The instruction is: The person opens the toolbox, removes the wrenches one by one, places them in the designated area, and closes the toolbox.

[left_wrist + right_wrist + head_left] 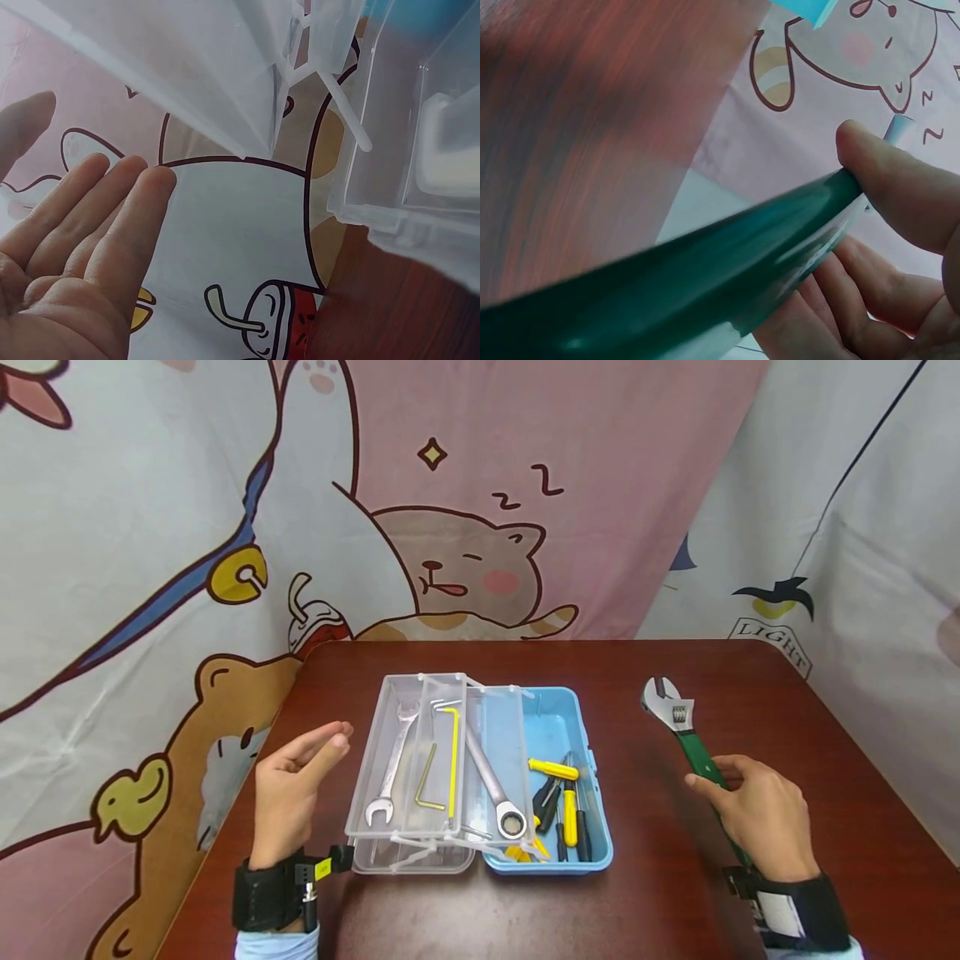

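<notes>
My right hand [757,814] grips the green handle of an adjustable wrench [703,756], its silver head tilted up and away. In the right wrist view, thumb and fingers lie about that green handle [705,262]. My left hand [292,785] hovers with nearly straight fingers just left of a toolbox, touching nothing; the left wrist view shows its bare palm [67,315]. The toolbox has a blue base [558,697] and raised clear trays [367,735]. In the trays lie a combination wrench [393,760], a yellow hex key [453,760], a brass-coloured hex key [422,785] and a ratcheting wrench [487,768].
Several yellow-and-black screwdrivers [570,814] lie in the blue base. Beneath the raised trays, to the left, is the clear lid [412,858]. Everything stands on a dark red-brown wooden table [630,910], with a cartoon-printed cloth [615,485] behind it.
</notes>
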The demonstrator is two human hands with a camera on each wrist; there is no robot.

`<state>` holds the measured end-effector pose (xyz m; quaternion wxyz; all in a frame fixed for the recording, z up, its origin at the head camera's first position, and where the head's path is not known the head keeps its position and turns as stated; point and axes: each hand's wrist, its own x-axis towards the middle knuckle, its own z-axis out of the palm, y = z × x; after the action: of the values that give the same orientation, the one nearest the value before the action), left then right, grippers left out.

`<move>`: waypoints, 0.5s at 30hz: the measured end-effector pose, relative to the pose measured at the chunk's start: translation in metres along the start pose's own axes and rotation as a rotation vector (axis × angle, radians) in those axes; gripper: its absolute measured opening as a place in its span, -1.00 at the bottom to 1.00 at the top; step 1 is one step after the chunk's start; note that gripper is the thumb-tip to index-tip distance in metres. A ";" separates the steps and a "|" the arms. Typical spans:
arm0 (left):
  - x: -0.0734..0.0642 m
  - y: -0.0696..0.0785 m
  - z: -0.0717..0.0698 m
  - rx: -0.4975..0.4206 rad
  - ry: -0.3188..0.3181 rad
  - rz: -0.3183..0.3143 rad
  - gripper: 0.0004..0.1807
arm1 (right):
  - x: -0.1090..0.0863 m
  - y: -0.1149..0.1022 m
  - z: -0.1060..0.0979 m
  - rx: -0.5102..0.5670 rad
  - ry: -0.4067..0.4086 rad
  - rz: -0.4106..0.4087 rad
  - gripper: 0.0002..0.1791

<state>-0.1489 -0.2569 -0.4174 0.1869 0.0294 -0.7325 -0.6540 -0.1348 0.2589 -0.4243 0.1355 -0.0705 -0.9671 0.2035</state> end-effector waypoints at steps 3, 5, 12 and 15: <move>0.000 0.000 0.000 -0.004 -0.003 -0.001 -0.62 | 0.002 0.004 0.002 -0.006 -0.019 0.013 -0.24; 0.000 -0.001 0.000 -0.002 -0.004 -0.003 -0.62 | 0.003 0.007 0.003 -0.011 -0.033 0.018 -0.26; -0.001 -0.003 0.001 0.001 -0.002 -0.020 -0.61 | 0.007 0.019 0.007 -0.040 -0.069 0.044 -0.30; -0.001 -0.004 0.001 0.005 -0.004 -0.022 -0.61 | 0.008 0.023 0.008 -0.048 -0.089 0.070 -0.31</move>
<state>-0.1490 -0.2566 -0.4215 0.1781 0.0369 -0.7340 -0.6543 -0.1425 0.2784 -0.4394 0.0835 -0.0987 -0.9737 0.1876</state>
